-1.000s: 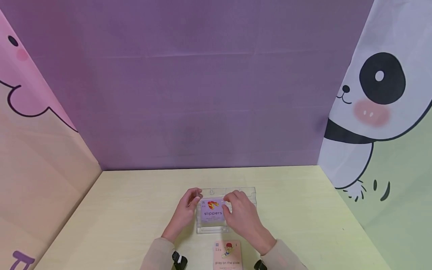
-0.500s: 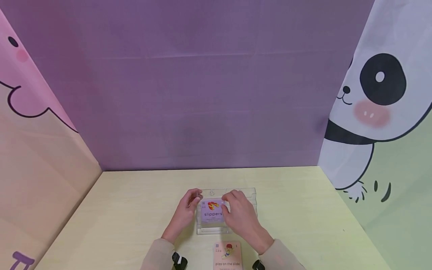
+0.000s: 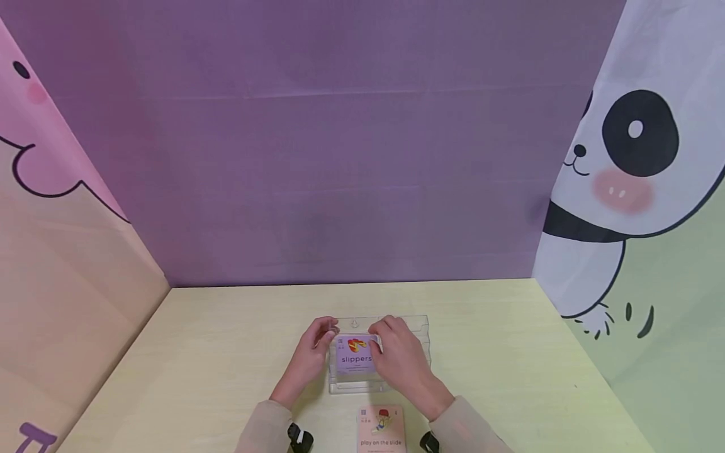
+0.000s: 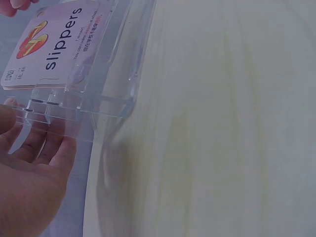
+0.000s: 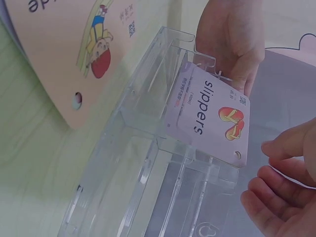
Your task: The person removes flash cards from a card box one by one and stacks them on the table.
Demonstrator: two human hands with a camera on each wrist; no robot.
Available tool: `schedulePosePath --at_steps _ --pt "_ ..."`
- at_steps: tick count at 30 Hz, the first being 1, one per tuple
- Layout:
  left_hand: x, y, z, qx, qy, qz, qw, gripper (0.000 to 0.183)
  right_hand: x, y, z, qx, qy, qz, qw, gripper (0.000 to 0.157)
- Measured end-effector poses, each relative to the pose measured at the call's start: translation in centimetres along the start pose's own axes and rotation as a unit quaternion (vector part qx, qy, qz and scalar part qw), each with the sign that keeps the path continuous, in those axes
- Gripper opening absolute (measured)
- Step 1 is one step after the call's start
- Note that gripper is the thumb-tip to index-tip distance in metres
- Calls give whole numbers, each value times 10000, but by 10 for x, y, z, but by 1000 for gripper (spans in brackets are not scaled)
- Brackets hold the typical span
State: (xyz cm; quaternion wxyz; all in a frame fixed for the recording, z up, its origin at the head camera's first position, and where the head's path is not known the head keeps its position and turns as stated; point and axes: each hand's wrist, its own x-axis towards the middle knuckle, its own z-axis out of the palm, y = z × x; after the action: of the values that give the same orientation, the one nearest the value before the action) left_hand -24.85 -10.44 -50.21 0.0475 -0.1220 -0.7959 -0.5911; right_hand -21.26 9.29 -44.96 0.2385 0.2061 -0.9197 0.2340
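A clear plastic holder (image 3: 354, 387) with compartments stands on the table, and purple cards (image 3: 354, 365) sit in its left part. The top card reads "slippers" and shows red-and-yellow slippers. My left hand (image 3: 308, 352) grips the holder's left side; in the left wrist view its fingers (image 4: 58, 150) lie behind the transparent wall. My right hand (image 3: 403, 365) hovers by the right side of the cards with its fingers loosely bent. In the right wrist view a gap shows between its fingertips (image 5: 269, 148) and the card's holed corner.
A pink card stack (image 3: 381, 431), reading "play on the slide", lies on the pale table (image 3: 226, 352) in front of the holder. A purple wall (image 3: 340, 157) closes off the back, with printed walls at both sides.
My right hand has shifted slightly left over the cards. The left hand, the holder and the pink cards have stayed in place.
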Motion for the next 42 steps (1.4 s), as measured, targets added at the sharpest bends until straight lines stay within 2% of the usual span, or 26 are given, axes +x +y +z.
schedulePosePath --at_steps 8,13,26,33,42 --pt "-9 32 -5 -9 -88 -52 9999 25 4 -1 3 -78 -196 32 9998 10" --pt "-10 35 -4 -2 -115 -70 9999 26 5 -1 6 -77 -310 85 9995 11" --pt "-9 33 -4 -49 -93 -28 9999 27 7 0 11 -177 -340 1 9993 9" --pt "0 -1 0 -104 -30 0 9999 28 7 -1 12 -162 -459 17 9988 9" --pt "2 -5 0 -150 -35 -66 9999 30 8 0 15 -264 -678 -16 9973 13"
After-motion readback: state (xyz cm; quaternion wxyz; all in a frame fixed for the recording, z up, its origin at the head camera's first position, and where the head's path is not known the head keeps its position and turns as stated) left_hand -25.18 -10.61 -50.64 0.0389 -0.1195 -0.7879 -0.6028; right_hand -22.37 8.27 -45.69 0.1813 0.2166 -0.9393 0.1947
